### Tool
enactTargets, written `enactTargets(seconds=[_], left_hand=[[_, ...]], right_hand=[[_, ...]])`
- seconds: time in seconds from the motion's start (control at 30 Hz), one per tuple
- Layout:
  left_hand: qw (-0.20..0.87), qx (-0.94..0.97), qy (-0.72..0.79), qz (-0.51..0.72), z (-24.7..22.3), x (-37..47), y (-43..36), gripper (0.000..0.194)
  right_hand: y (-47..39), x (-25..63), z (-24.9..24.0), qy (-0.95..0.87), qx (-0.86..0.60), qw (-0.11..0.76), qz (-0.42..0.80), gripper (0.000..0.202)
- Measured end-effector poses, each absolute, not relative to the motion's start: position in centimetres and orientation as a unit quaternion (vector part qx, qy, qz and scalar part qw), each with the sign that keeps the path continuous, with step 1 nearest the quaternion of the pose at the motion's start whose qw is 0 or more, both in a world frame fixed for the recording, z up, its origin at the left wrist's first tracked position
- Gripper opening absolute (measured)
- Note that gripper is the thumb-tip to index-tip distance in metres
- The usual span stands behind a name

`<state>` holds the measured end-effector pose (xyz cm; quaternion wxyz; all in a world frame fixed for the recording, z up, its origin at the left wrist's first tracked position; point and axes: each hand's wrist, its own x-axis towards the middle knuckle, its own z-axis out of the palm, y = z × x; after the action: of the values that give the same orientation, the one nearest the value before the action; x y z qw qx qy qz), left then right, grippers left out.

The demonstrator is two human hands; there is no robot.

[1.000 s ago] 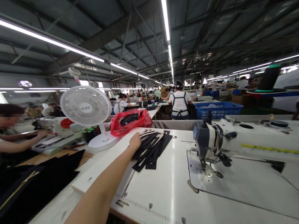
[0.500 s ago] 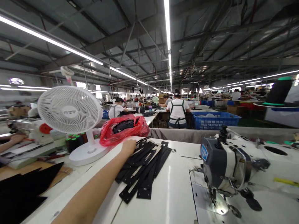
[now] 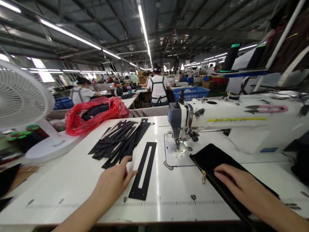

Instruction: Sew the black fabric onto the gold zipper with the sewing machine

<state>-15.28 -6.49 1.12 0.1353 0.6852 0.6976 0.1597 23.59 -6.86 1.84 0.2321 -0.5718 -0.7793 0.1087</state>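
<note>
My left hand (image 3: 113,183) rests on the white sewing table (image 3: 72,180), its fingertips touching the edge of a single black slotted strip (image 3: 143,170) that lies apart from the pile. The pile of black slotted strips (image 3: 118,138) is fanned out further back. My right hand (image 3: 238,183) lies flat on a black fabric piece with a zipper (image 3: 217,161), whose gold zipper pull (image 3: 203,177) shows at its near edge. The fabric lies just right of the sewing machine's needle plate (image 3: 172,151).
A white sewing machine (image 3: 217,117) stands at the right. A white desk fan (image 3: 21,103) and a red plastic bag (image 3: 94,114) are at the left back. Other people sit and stand at tables beyond, near a blue crate (image 3: 191,92).
My left hand has drawn back from the pile toward me with one black strip, now lying alone. My right hand and the black zipper fabric have come into view. The view has tilted down.
</note>
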Motion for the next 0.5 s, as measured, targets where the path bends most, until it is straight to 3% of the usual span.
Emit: enactTargets(seconds=[0.07,0.17,0.4,0.5], left_hand=[[0.056,0.744,0.649,0.15,1.5,-13.7,-7.6,0.033],[0.075,0.834,0.526,0.146,1.9,-9.4,-8.7,0.025],[0.017,0.943,0.263,0.204,2.5,-0.2,-6.2,0.045],[0.063,0.954,0.236,0.173,2.9,1.2,-3.9,0.025]], right_hand=[[-6.5,25.5,1.6,-0.762,-0.604,0.234,0.011,0.04],[-5.5,28.0,0.1,-0.723,-0.654,0.198,-0.101,0.051],[-4.1,26.8,-2.1,-0.754,-0.614,0.214,-0.094,0.056],[-4.7,26.4,-1.4,-0.77,-0.582,0.243,-0.096,0.065]])
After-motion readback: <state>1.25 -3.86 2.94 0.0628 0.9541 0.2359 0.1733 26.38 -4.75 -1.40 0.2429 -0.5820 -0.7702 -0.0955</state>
